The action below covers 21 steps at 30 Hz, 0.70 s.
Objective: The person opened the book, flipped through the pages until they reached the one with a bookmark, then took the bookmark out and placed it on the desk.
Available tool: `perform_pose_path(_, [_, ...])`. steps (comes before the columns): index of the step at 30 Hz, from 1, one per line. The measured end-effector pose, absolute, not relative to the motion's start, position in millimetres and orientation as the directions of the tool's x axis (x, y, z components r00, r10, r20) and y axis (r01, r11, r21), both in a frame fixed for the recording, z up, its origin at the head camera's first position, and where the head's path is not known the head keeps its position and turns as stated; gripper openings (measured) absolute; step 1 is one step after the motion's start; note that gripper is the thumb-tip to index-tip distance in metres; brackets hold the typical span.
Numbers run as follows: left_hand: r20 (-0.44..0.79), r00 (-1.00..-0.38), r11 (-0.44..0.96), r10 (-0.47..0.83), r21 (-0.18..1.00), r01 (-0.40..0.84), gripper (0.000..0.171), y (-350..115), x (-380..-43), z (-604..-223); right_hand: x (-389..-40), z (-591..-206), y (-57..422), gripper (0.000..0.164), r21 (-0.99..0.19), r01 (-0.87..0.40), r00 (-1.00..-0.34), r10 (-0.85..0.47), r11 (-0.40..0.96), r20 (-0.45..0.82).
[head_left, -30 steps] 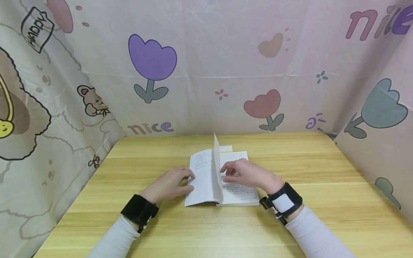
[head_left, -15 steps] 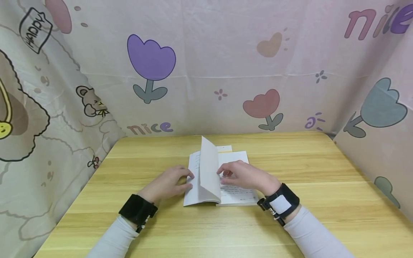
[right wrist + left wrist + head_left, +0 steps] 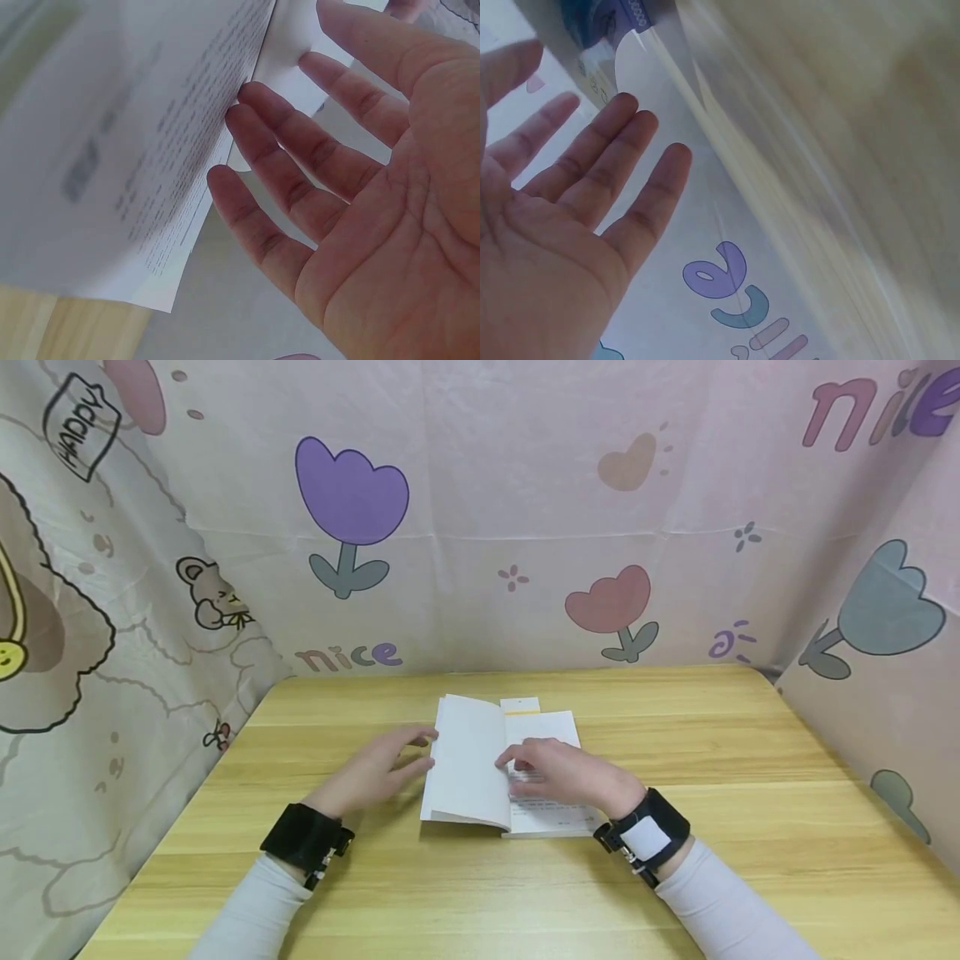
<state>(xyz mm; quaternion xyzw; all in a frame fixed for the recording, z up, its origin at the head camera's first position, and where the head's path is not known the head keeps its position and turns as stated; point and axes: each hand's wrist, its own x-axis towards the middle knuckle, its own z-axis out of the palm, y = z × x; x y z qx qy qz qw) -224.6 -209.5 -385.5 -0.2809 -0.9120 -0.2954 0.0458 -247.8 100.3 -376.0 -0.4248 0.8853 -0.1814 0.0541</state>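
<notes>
We see the book (image 3: 480, 770) centred on the table (image 3: 480, 902), the left hand (image 3: 375, 772) loosely spread by its left edge, the right hand (image 3: 568, 772) relaxed near the gutter, apparently gripping nothing, so light pressing could let the raised left pages (image 3: 465, 752) spring back.

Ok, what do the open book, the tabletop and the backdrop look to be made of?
Book: matte white paper, with thin, bending leaves. Tabletop: wood or wood-look laminate, slight sheen, yellowish grain. Backdrop: probably matte printed fabric, given its creases and folds.
</notes>
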Motion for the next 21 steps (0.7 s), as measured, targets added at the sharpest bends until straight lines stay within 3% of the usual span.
perform_pose_path(13, [0.377,-0.79,0.687,0.484,0.395,0.61,0.033,-207.0,-224.3,-381.4,-243.2,-375.9,98.1,0.043,-0.239,-0.796,-0.589,-0.802,0.556,0.098])
perform_pose_path(21, [0.338,-0.771,0.692,0.54,0.344,0.635,0.036,-196.6,-223.6,-387.1,-241.9,-378.8,95.3,0.041,-0.16,-0.826,-0.56,-0.818,0.54,0.13])
